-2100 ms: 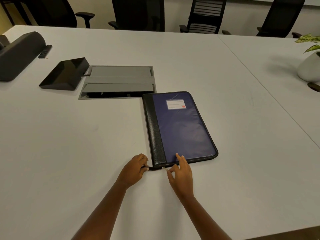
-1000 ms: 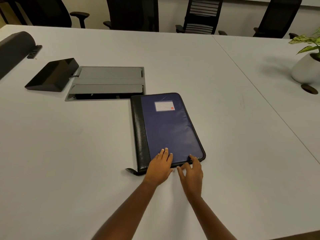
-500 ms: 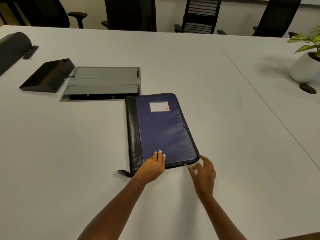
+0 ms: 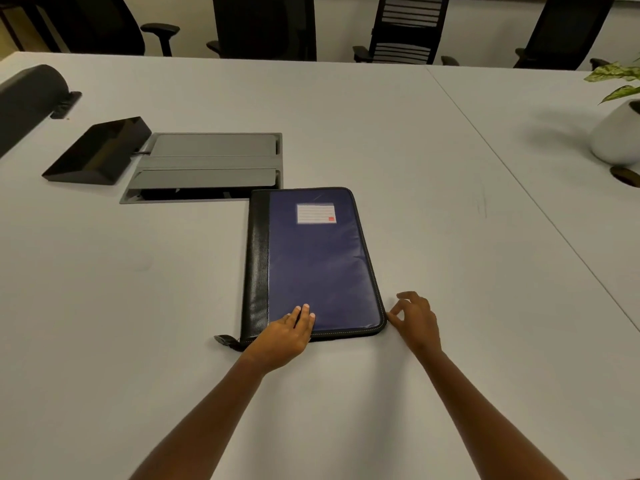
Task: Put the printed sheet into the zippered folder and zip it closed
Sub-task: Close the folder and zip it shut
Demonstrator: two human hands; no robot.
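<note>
The zippered folder (image 4: 311,265), dark blue with a black spine strip and a white label, lies shut and flat on the white table (image 4: 138,306). My left hand (image 4: 284,336) rests palm down on its near edge, fingers flat on the cover. My right hand (image 4: 415,320) is at the folder's near right corner, thumb and forefinger pinched together at the zipper track; the pull itself is hidden by the fingers. A black zipper tail (image 4: 227,341) sticks out at the near left corner. No printed sheet is visible.
A grey recessed cable box (image 4: 207,168) with its lid open sits just behind the folder's left corner. A black wedge-shaped device (image 4: 97,150) lies left of it. A white plant pot (image 4: 616,133) stands far right. Office chairs (image 4: 405,29) line the far edge.
My right hand has travelled along the folder's near edge from the left corner to the right corner. My left hand shifted from the zipper tail onto the cover.
</note>
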